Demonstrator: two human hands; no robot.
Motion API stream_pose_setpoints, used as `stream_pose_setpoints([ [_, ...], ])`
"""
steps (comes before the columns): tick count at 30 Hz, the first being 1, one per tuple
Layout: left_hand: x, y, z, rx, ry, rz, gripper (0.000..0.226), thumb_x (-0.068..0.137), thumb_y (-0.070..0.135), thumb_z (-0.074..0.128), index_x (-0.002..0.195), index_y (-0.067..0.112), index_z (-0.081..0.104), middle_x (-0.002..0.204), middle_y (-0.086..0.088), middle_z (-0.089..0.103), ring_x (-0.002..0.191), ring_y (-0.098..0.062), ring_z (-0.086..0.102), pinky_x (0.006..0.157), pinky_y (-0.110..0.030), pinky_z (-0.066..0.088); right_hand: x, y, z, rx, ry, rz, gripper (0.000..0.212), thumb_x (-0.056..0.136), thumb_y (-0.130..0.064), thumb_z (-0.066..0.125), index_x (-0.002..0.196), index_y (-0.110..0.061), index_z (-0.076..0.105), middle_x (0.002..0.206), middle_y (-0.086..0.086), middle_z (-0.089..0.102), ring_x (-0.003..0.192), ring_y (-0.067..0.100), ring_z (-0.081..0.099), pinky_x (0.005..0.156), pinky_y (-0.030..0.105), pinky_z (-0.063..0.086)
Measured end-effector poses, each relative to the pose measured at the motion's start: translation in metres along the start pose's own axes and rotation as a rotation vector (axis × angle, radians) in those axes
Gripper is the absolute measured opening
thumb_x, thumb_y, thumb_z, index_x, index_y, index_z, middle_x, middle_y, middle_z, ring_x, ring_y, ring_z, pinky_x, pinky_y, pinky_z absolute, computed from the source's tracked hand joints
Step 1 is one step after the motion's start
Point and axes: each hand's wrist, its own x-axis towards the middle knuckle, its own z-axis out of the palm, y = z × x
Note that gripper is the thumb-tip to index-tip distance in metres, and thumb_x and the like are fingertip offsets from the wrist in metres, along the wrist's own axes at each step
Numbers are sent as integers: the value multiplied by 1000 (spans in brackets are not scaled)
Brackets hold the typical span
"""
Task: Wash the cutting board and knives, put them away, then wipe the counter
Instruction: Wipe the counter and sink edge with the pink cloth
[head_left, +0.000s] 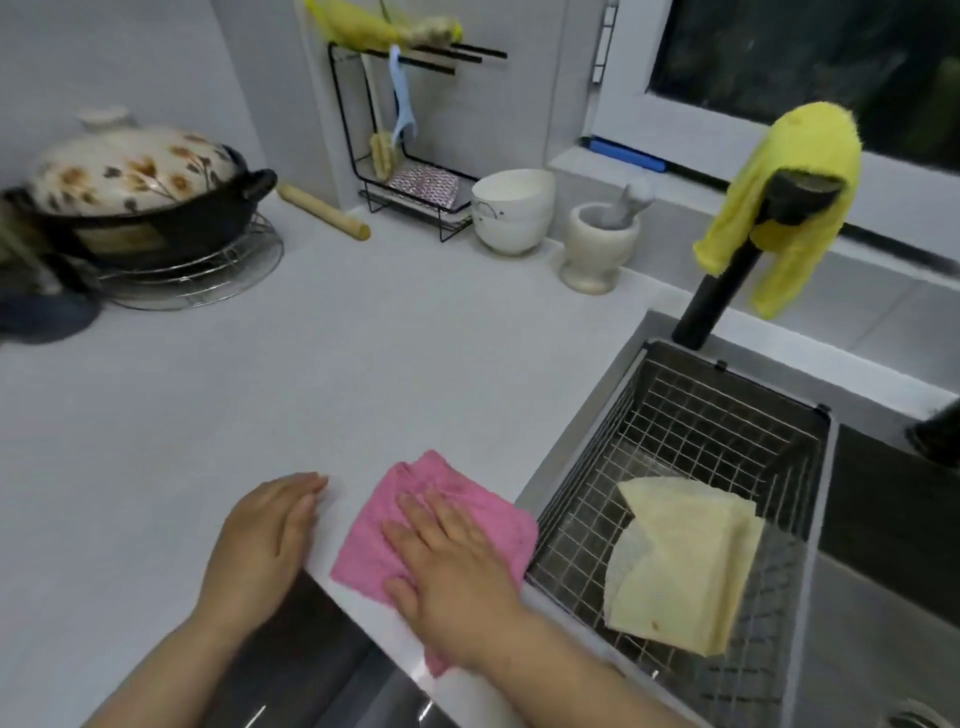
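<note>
A pink cloth (395, 504) lies flat on the white counter (311, 364) near its front edge, just left of the sink. My right hand (452, 561) presses down on the cloth with straight fingers. My left hand (265, 530) rests flat on the bare counter beside the cloth, fingers straight and together. No cutting board or knife is in view.
A wire basket (727, 426) in the sink holds a pale yellow cloth (685, 566). A black faucet (727, 280) carries a yellow cloth (800, 182). Along the back stand a mortar with pestle (597, 244), white bowls (511, 210), a black rack (405, 156), a rolling pin (322, 210) and a lidded pot (140, 192).
</note>
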Motion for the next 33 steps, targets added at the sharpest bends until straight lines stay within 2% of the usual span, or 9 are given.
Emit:
stream_pose_setpoints([
  [4, 30, -42, -16, 244, 26, -29, 64, 80, 42, 28, 101, -4, 67, 106, -25, 66, 99, -43, 61, 88, -52, 44, 48, 42, -22, 1, 82, 186, 54, 100, -37, 24, 149, -23, 7, 158, -1, -7, 145, 18, -11, 110, 25, -14],
  [11, 58, -102, -35, 249, 7, -46, 59, 81, 41, 31, 98, 1, 70, 107, -21, 67, 99, -38, 63, 91, -48, 44, 98, 39, -22, -22, 285, 536, 56, 98, -39, 15, 148, -16, 11, 158, 6, -1, 145, 23, -5, 117, 33, -6],
  [16, 55, -122, -55, 140, 83, -55, 54, 82, 35, 30, 98, 3, 70, 108, -16, 68, 100, -31, 64, 96, -44, 36, 167, -50, 11, 29, 237, 325, 68, 85, -43, 8, 146, -18, 25, 157, 6, 13, 145, 24, 10, 116, 28, 2],
  [18, 54, -143, -68, 153, 157, -136, 56, 82, 33, 28, 99, -1, 69, 108, -20, 67, 101, -36, 62, 94, -48, 40, 179, -90, 24, -48, 187, 163, 64, 75, -43, 22, 123, -22, 60, 135, 4, 54, 125, 23, 51, 105, 27, 33],
  [20, 54, -160, -78, 159, 168, -212, 60, 81, 35, 26, 101, -4, 67, 109, -23, 65, 102, -40, 61, 92, -49, 42, 185, -104, 29, -83, 86, 26, 50, 71, -43, 33, 99, -30, 72, 111, -6, 70, 102, 16, 67, 84, 29, 53],
  [24, 54, -177, -84, 196, 134, -230, 57, 82, 33, 28, 102, -4, 67, 108, -23, 66, 99, -40, 63, 90, -51, 44, 208, -62, 9, -95, 35, -117, 56, 77, -46, 33, 117, -22, 64, 128, 2, 60, 120, 24, 56, 101, 38, 39],
  [26, 51, -179, -85, 198, 130, -226, 54, 83, 31, 29, 102, -3, 67, 106, -21, 67, 101, -39, 63, 90, -53, 43, 230, -40, -10, -63, 137, 20, 67, 82, -51, 23, 135, -19, 46, 148, 3, 37, 139, 23, 31, 115, 31, 16],
  [29, 50, -180, -85, 177, 140, -208, 53, 84, 29, 28, 104, -2, 66, 107, -19, 67, 103, -38, 62, 94, -47, 38, 264, -39, -20, -66, 215, 326, 51, 98, -36, 27, 146, -19, 25, 157, 3, 12, 145, 25, 9, 117, 36, 6],
  [33, 55, -178, -89, 60, 162, -297, 69, 81, 43, 18, 119, 0, 57, 127, -17, 56, 119, -31, 52, 102, -28, 26, 277, -96, 6, -53, 176, 225, 52, 98, -34, 21, 147, -16, 20, 157, 8, 7, 145, 29, 3, 117, 35, 1],
])
